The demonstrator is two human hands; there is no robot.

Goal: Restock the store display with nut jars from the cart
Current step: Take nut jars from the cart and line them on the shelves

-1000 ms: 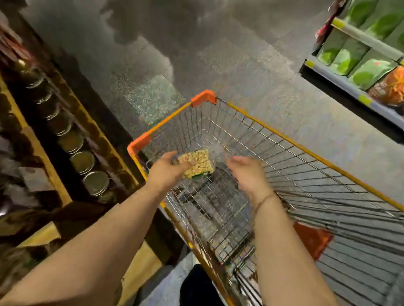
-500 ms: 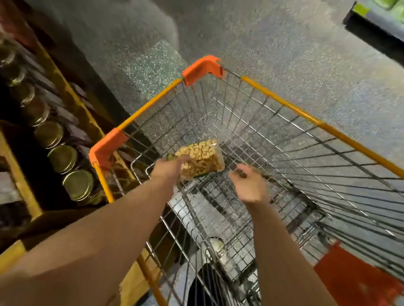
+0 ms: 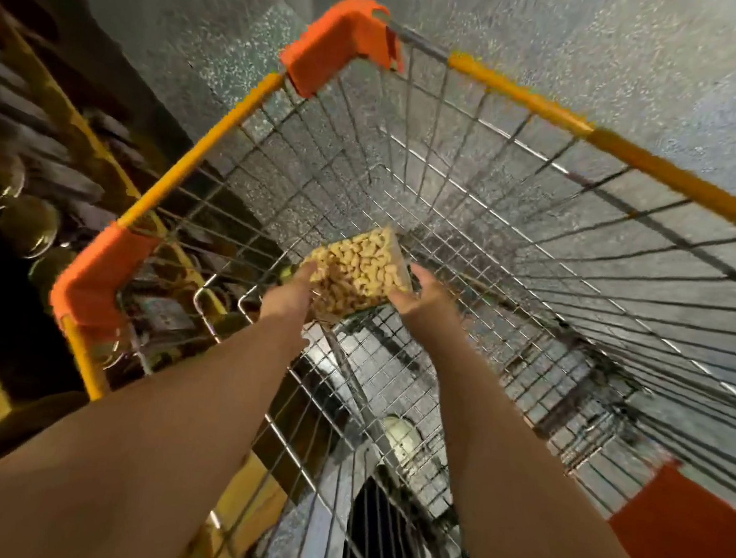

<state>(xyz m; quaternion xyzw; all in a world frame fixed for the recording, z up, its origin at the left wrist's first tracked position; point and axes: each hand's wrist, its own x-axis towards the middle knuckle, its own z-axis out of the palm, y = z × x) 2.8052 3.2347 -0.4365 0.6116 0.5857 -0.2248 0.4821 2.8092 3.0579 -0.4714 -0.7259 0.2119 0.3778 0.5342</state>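
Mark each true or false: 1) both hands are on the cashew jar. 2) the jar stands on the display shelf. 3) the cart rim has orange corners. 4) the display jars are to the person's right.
1) True: the left hand and right hand hold the cashew jar between them.
2) False: it is held over the cart basket.
3) True: the orange corners join yellow rails.
4) False: the display jars sit on the person's left.
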